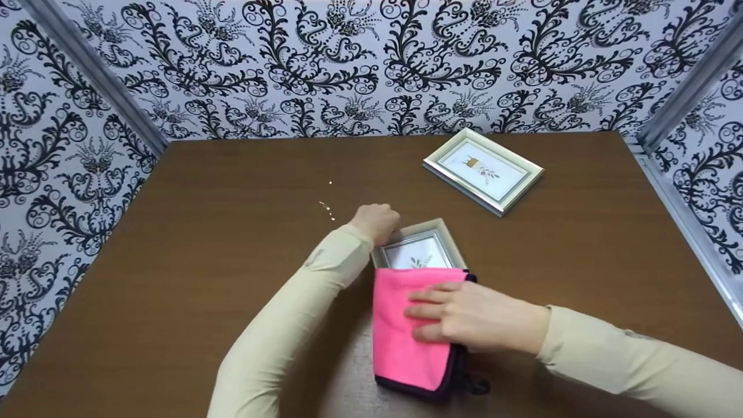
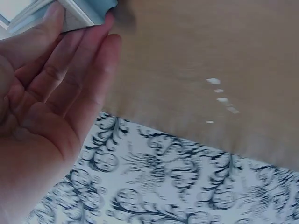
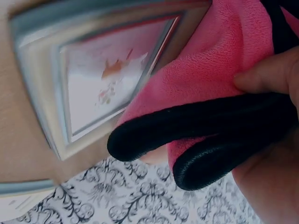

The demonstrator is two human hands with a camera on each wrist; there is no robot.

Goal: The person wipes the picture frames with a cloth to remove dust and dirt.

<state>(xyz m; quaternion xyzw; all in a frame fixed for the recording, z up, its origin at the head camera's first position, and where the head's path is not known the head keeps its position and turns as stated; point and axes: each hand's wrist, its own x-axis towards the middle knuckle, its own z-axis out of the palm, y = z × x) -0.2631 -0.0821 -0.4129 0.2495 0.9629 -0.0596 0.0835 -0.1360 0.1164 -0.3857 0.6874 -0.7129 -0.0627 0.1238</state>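
My left hand (image 1: 376, 223) pinches the upper left corner of a cream picture frame (image 1: 450, 239), thumb on one face and fingertips on the other. In the left wrist view that frame's corner (image 2: 81, 14) sits between thumb and fingers. A folded pink cloth (image 1: 400, 363) with black edging overlaps the lower part of the frame and hides it. My right hand (image 1: 482, 319) grips this cloth, its fingers spread across the top layer. The right wrist view shows the thumb pressed into the pink pile and the folded black edges (image 3: 154, 128) beside the framed picture (image 3: 100, 88).
A second cream frame (image 1: 487, 168) with a small plant picture lies flat at the back right of the brown table (image 1: 244, 191). Several small white flecks (image 1: 328, 209) lie left of my left hand. Patterned walls (image 1: 325, 64) border the table's back and sides.
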